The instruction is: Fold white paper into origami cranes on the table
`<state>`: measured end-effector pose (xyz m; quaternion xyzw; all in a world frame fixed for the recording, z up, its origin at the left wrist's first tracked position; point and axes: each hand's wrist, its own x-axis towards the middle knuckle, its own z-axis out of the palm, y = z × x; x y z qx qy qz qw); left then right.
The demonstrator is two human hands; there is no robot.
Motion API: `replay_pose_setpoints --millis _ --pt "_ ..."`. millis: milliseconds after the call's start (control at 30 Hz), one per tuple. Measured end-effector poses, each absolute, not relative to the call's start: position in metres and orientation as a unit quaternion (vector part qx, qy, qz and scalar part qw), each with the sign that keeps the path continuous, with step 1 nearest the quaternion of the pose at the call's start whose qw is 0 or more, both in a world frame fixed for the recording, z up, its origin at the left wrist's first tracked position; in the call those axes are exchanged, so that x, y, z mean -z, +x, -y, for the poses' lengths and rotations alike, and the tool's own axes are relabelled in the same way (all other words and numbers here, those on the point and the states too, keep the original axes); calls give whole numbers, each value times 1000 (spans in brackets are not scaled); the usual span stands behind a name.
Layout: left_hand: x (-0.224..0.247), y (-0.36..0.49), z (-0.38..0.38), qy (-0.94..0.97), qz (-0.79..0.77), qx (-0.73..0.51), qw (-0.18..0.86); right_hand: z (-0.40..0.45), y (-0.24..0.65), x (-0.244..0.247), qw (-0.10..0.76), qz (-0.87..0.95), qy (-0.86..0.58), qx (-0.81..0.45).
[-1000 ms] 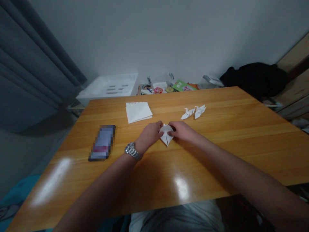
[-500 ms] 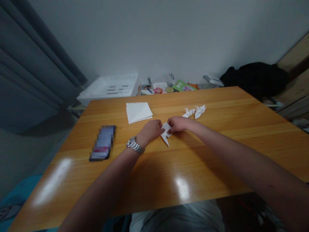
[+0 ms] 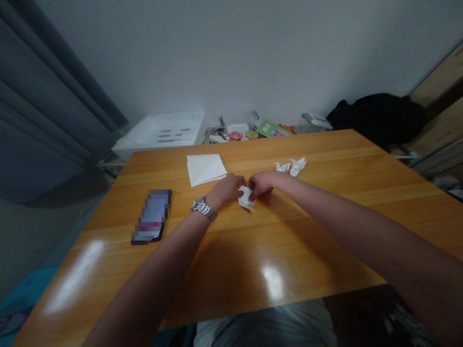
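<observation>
Near the middle of the wooden table (image 3: 231,250), a small folded white paper (image 3: 246,198) is pinched between both hands. My left hand (image 3: 230,188), below a silver wristwatch (image 3: 204,208), is closed on the paper's left side. My right hand (image 3: 261,183) grips its right side with the fingers bent down over it. Thin points of the paper stick out toward me. Beyond my right hand lie two folded paper birds, one on the left (image 3: 282,167) and one on the right (image 3: 298,166), side by side.
Lined loose sheets (image 3: 206,169) lie behind my left hand. A phone (image 3: 152,217) rests on the left. Past the far edge are a white tray (image 3: 162,130), a green booklet (image 3: 271,129) and a black cloth (image 3: 379,118).
The long point of the held paper no longer extends as far toward me, and the paper looks more compact. Both hands keep hold of it; the view has shifted slightly.
</observation>
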<state>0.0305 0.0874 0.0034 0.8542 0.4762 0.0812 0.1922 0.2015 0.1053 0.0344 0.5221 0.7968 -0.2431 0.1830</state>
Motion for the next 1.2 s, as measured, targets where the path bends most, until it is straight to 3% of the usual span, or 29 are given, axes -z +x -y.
replay_pose_setpoints --millis 400,700,800,1033,1200 --pt "-11 23 -70 843 -509 -47 170 -89 201 -32 138 -805 538 206" --pt "-5 19 -59 828 -537 -51 152 -76 215 -18 79 -784 528 317" --pt "2 15 -59 831 -523 -83 172 -69 223 -9 28 -775 533 338" --pt "7 15 -53 829 -452 -180 275 -57 235 12 -204 -776 463 377" --pt "11 20 -43 792 -447 -238 342 -45 233 14 -272 -764 452 370"
